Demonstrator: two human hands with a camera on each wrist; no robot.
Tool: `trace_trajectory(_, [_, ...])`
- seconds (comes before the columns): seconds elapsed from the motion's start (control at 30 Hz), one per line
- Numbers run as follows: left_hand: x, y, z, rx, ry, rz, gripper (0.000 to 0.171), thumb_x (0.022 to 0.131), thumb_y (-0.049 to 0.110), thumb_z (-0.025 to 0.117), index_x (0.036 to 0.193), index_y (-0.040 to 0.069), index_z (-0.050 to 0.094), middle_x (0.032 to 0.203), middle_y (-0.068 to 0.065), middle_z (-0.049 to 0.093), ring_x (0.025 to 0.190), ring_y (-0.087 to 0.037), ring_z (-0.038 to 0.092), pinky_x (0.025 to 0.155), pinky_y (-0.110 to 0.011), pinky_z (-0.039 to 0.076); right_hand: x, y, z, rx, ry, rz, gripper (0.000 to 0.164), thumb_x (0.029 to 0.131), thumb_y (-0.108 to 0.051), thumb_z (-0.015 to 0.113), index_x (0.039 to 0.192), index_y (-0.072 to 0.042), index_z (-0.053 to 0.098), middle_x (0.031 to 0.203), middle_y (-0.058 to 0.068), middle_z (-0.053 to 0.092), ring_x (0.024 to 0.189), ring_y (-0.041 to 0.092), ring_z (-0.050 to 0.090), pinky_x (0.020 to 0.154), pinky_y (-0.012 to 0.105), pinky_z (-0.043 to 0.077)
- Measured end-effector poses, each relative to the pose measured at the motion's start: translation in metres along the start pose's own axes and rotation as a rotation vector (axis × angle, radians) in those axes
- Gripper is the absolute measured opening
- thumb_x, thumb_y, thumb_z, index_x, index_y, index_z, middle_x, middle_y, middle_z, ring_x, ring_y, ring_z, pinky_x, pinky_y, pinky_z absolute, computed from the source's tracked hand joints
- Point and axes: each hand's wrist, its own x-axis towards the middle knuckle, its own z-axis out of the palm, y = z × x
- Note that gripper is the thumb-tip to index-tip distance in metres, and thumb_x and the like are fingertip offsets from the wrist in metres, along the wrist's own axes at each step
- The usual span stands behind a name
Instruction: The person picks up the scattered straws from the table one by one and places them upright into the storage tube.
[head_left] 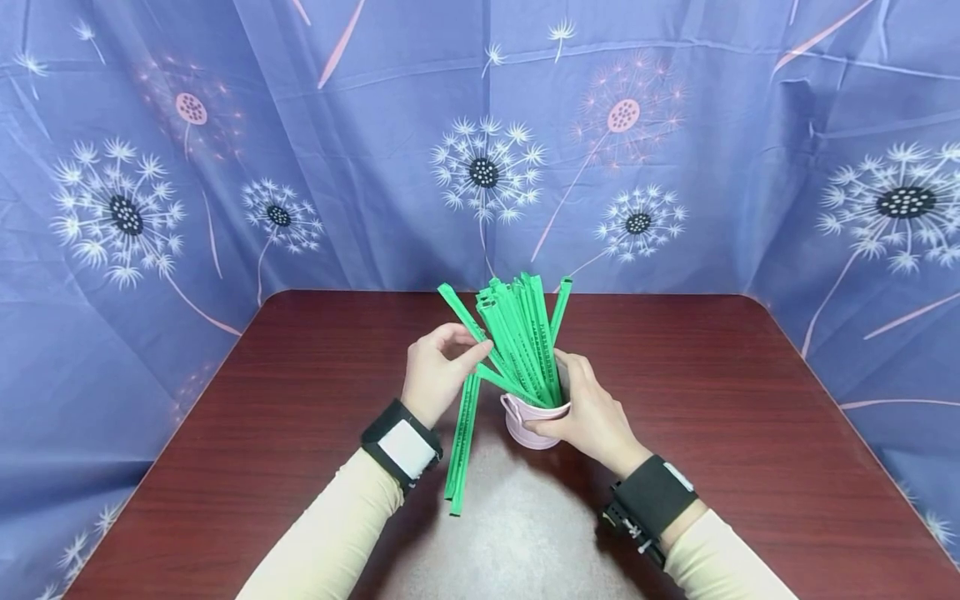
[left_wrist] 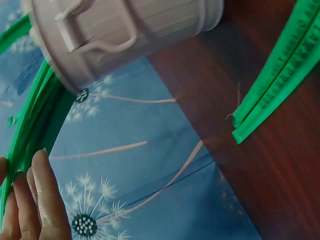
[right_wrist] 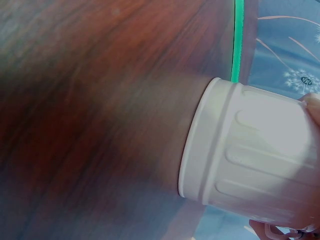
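Note:
A small pale pink bucket (head_left: 534,429) with a side handle stands near the middle of the table, packed with long green wrapped straws (head_left: 528,342) that bear dark print. My right hand (head_left: 592,408) grips the bucket's right side, thumb across its front near the rim. At the bucket's left, my left hand (head_left: 442,375) pinches green straws that lean out over the rim; its fingers (left_wrist: 47,195) lie along them in the left wrist view. Below this hand, a pair of green straws (head_left: 463,442) slants down toward the front. The right wrist view shows the bucket's ribbed wall (right_wrist: 260,155) up close.
The dark red-brown wooden table (head_left: 300,400) carries a bright glare patch in front of the bucket. A blue curtain (head_left: 360,150) with dandelion prints hangs behind the table and along both sides. Black straps (head_left: 652,504) with devices sit on both wrists.

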Motion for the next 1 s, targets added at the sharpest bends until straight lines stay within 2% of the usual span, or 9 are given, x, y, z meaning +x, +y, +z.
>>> trace_trajectory(0.13, [-0.003,-0.004,0.008,0.14,-0.015,0.099,0.018,0.082,0.023,0.08,0.09,0.008,0.073,0.082,-0.005,0.076,0.073,-0.015,0.066,0.062,-0.022,0.049,0.0,0.0,0.0,0.003,0.002,0.0,0.108,0.066,-0.047,0.088,0.152,-0.019,0.028,0.144,0.006,0.043,0.108,0.033,0.066,0.072,0.055,0.057])
trace_trajectory(0.23, [-0.005,-0.005,0.013,0.192,-0.034,0.168,0.018,0.081,0.022,0.081,0.088,0.007,0.073,0.081,-0.005,0.075,0.07,-0.016,0.064,0.058,-0.02,0.045,0.0,0.0,0.0,0.006,0.004,0.001,0.108,0.066,-0.048,0.088,0.152,-0.02,0.028,0.144,0.005,0.044,0.108,0.033,0.066,0.072,0.055,0.056])
trace_trajectory(0.33, [-0.007,-0.006,0.016,0.215,-0.058,0.205,0.016,0.081,0.02,0.081,0.084,0.007,0.072,0.078,-0.005,0.074,0.068,-0.016,0.065,0.055,-0.019,0.045,0.0,0.0,0.0,0.01,0.006,-0.004,0.108,0.067,-0.048,0.088,0.152,-0.02,0.028,0.144,0.005,0.044,0.108,0.033,0.066,0.072,0.055,0.057])
trace_trajectory(0.63, [-0.009,-0.01,0.02,0.244,-0.131,0.137,0.016,0.083,0.023,0.08,0.08,0.011,0.07,0.076,0.0,0.072,0.069,-0.011,0.062,0.057,-0.019,0.048,-0.001,0.0,0.0,0.012,0.007,-0.013,0.107,0.068,-0.047,0.088,0.152,-0.019,0.028,0.143,0.005,0.044,0.107,0.032,0.066,0.072,0.054,0.057])
trace_trajectory(0.87, [-0.01,-0.014,0.016,0.285,-0.198,0.09,0.018,0.082,0.029,0.08,0.086,0.013,0.074,0.083,0.001,0.074,0.072,-0.012,0.067,0.061,-0.022,0.053,-0.001,0.001,0.001,0.014,0.008,-0.013,0.108,0.067,-0.045,0.089,0.152,-0.019,0.027,0.143,0.006,0.044,0.106,0.032,0.066,0.071,0.054,0.057])
trace_trajectory(1.0, [-0.01,-0.026,0.013,0.311,-0.223,0.027,0.02,0.081,0.031,0.08,0.091,0.014,0.076,0.08,0.002,0.073,0.063,-0.008,0.061,0.054,-0.02,0.047,-0.001,0.001,0.001,0.013,0.01,-0.014,0.108,0.067,-0.045,0.089,0.152,-0.018,0.028,0.143,0.006,0.044,0.107,0.031,0.066,0.071,0.054,0.057])
